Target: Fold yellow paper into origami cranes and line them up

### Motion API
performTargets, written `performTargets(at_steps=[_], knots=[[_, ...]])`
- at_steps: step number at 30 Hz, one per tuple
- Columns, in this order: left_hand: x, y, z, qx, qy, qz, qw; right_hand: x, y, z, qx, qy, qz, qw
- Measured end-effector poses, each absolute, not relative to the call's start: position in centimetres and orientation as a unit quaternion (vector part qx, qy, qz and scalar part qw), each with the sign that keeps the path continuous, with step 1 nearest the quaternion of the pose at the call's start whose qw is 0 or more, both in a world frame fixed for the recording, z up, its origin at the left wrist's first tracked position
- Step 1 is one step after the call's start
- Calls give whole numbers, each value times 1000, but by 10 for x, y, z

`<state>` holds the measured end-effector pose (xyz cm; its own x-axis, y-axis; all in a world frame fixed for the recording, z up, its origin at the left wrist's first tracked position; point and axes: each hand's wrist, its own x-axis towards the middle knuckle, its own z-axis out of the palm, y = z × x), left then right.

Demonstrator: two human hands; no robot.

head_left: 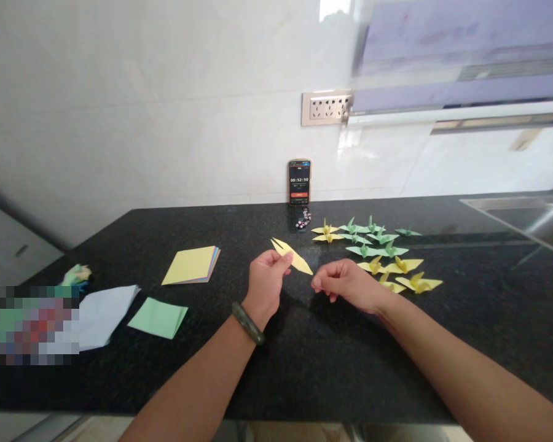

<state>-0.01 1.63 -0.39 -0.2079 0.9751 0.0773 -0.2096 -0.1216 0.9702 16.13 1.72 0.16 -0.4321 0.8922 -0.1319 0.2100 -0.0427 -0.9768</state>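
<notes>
Between the thumb and fingers of my left hand point(266, 279) is a partly folded yellow origami paper point(298, 260), long and narrow, with a split at its upper left end and a point at its lower right. My right hand point(343, 283) is just off that point, its thumb and fingertips pressed together; whether anything lies in the pinch is hidden. Beyond my right hand stand several finished paper cranes, green ones point(364, 250) farther back and yellow ones point(418, 282) nearer. Two more yellow cranes point(327, 236) sit at the back of the group.
A stack of coloured square paper point(188, 265) lies left on the black countertop point(276, 380). Nearer are a folded green sheet point(159, 318) and white paper point(105, 316). A phone point(299, 182) showing a timer leans on the wall, beads point(304, 219) before it. A sink point(534, 218) is at right.
</notes>
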Motion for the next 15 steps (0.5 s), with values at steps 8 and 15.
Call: performTargets(at_steps=[8,15], knots=[[4,10,-6,441,451,547,551,157,19,-2,-425,-595,561,389],[3,10,-7,433,423,521,601,157,15,0,-423,-628,521,394]])
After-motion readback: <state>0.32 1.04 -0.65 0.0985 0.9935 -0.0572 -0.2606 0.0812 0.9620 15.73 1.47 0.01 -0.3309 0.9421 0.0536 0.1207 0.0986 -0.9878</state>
